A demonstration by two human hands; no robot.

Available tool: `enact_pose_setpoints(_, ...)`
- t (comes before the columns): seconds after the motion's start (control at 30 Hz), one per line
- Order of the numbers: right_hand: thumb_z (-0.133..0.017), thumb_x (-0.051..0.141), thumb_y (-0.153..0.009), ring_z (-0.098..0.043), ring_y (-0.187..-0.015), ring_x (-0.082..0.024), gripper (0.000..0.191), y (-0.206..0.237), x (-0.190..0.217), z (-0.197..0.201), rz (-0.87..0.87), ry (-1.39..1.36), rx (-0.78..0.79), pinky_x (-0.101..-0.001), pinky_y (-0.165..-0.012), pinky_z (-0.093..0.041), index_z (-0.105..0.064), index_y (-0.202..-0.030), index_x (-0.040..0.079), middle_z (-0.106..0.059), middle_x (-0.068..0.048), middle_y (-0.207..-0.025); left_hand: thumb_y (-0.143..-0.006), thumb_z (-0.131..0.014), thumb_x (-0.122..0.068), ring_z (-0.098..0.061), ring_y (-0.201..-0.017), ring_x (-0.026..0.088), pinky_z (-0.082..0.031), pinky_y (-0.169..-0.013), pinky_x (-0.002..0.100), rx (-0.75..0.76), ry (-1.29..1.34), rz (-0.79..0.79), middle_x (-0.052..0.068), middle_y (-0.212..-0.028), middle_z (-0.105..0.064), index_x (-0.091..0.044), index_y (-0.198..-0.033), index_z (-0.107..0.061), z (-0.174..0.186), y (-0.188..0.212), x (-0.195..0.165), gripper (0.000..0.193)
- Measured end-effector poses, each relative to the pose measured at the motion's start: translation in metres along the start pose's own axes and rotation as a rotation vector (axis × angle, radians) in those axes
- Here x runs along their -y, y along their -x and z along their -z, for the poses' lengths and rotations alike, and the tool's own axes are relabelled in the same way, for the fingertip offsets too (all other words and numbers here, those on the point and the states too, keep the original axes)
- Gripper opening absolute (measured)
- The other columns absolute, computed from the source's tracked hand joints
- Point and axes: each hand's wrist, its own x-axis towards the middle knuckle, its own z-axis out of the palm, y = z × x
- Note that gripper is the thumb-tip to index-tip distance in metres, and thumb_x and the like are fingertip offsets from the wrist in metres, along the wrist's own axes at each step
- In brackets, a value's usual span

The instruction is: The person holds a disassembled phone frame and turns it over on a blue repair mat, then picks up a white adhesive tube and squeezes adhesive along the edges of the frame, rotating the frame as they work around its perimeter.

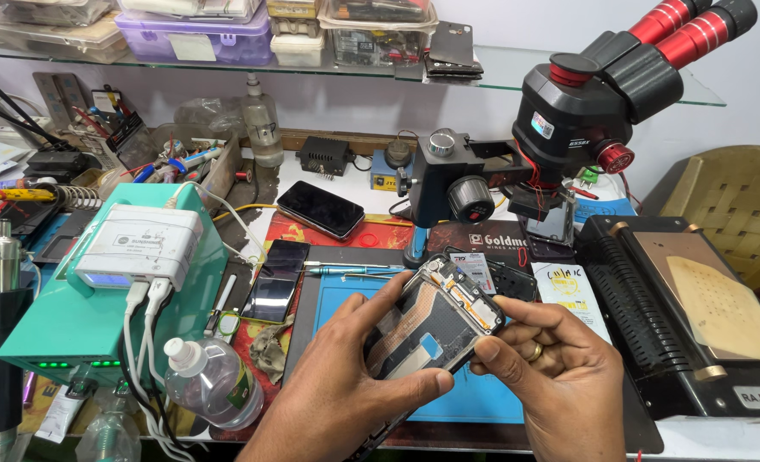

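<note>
dark phone screens (279, 280), white label card (570, 291)

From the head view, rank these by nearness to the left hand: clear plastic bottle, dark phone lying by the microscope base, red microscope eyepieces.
1. Clear plastic bottle, just left of the left hand.
2. Dark phone, farther back on the bench.
3. Red eyepieces, far upper right.

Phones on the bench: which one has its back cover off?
The opened phone held between the left hand and right hand, internals exposed. The two dark phones lie closed on the mat.
</note>
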Motion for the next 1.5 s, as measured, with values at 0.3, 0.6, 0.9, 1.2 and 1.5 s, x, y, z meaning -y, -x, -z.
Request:
enact_pose_setpoints(0.3, -0.08, -0.007, -0.075, -0.073, -0.07, -0.018, 0.042, 0.001, 0.001, -0.001, -0.008, -0.008, -0.008, -0.0336, -0.067, -0.064, -0.069, -0.115, -0.009, -0.073, -0.016, -0.079, -0.069, -0.09, -0.038, -0.064, -0.111, 0.024, -0.055, -0.096, 0.035, 0.007, 0.012, -0.002, 0.012, -0.118, -0.057, -0.005, -0.159, -0.04, 0.001, 0.001, -0.001, 0.107)
enact_pose_setpoints(0.6, -0.081, -0.007, -0.073, -0.074, -0.069, -0.019, 0.041, -0.003, -0.007, 0.0, -0.055, 0.003, -0.027, -0.033, -0.066, -0.064, -0.071, -0.113, -0.009, -0.073, -0.016, -0.077, -0.07, -0.091, -0.037, -0.065, -0.111, 0.024, -0.056, -0.095, 0.035, -0.002, 0.065, -0.037, 0.013, -0.119, -0.057, -0.003, -0.158, -0.04, -0.005, -0.004, 0.012, 0.107)
enact_pose_setpoints(0.9, -0.08, -0.006, -0.073, -0.075, -0.07, -0.02, 0.042, -0.009, -0.015, 0.003, -0.072, 0.012, -0.036, -0.0337, -0.066, -0.065, -0.07, -0.114, -0.01, -0.074, -0.017, -0.078, -0.07, -0.091, -0.038, -0.065, -0.111, 0.024, -0.056, -0.094, 0.035, 0.003, 0.035, -0.01, 0.012, -0.118, -0.057, -0.005, -0.159, -0.041, -0.008, -0.012, 0.017, 0.107)
enact_pose_setpoints(1.2, -0.079, -0.006, -0.074, -0.076, -0.07, -0.021, 0.042, -0.008, -0.014, 0.003, -0.095, 0.019, -0.041, -0.0349, -0.067, -0.065, -0.069, -0.115, -0.01, -0.074, -0.018, -0.078, -0.07, -0.091, -0.039, -0.065, -0.111, 0.025, -0.056, -0.095, 0.036, 0.01, 0.027, -0.002, 0.012, -0.118, -0.056, -0.005, -0.159, -0.04, -0.008, -0.012, 0.015, 0.108)
enact_pose_setpoints(1.5, -0.08, -0.006, -0.074, -0.075, -0.07, -0.021, 0.042, -0.009, -0.016, 0.004, -0.083, 0.024, -0.044, -0.0346, -0.067, -0.065, -0.07, -0.114, -0.01, -0.073, -0.018, -0.076, -0.07, -0.091, -0.04, -0.064, -0.113, 0.026, -0.056, -0.097, 0.036, 0.001, 0.024, -0.02, 0.013, -0.122, -0.057, -0.005, -0.158, -0.041, -0.008, -0.013, 0.017, 0.107)
